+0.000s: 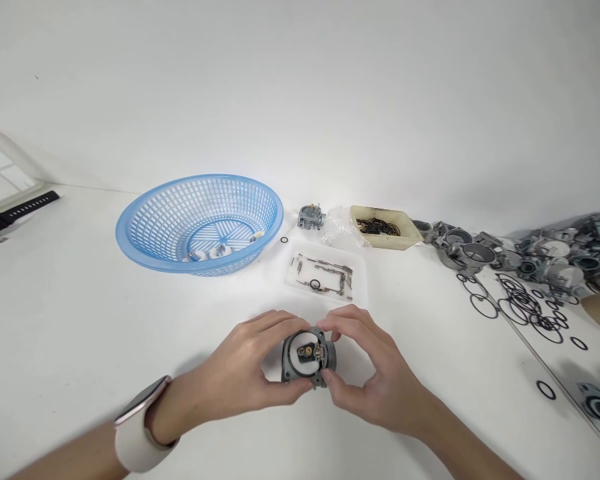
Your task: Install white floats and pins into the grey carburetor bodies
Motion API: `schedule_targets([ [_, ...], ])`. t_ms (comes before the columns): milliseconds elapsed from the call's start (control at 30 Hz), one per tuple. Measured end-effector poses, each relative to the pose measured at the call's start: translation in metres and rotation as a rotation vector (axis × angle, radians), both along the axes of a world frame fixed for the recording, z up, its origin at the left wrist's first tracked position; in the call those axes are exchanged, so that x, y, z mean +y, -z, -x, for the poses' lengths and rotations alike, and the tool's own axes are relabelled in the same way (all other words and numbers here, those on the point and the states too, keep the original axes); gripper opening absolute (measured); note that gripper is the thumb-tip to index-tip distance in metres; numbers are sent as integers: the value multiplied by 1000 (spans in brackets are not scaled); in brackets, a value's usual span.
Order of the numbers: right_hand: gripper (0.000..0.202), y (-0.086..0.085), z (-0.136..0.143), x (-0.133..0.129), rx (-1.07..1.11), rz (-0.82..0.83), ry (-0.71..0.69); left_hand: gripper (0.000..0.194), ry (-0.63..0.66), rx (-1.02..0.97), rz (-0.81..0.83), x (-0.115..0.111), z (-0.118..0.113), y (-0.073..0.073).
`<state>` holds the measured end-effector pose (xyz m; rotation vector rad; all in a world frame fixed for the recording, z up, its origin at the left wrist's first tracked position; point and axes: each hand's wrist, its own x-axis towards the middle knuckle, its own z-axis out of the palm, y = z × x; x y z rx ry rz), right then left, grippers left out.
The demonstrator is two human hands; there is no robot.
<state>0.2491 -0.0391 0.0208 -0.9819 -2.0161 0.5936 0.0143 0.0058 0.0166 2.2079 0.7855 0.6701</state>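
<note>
Between my two hands is a grey metal carburetor body (288,365), its open side facing up. Inside it I see a white float (296,347) and small brass jets (305,351). My left hand (253,363) grips the left side, thumb at the near edge and fingers at the far edge. With thumb and fingertips, my right hand (375,367) holds the right side in the same way. Just beyond them lies a shallow white tray (360,283) with small metal pins, jets and a black O-ring (315,284).
A blue plastic basket (145,247) holding several white parts stands back left. Behind the tray are another carburetor (311,217), a plastic bag (341,227) and a cream box (403,230) of black rings. Carburetor bodies (473,253) and loose O-rings (525,303) spread along the right.
</note>
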Motion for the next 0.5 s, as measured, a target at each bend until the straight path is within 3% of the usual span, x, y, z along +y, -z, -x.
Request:
schedule_targets([
  [500, 55, 1, 3, 2, -2, -19, 2, 50, 17, -4, 7, 0, 1, 1],
])
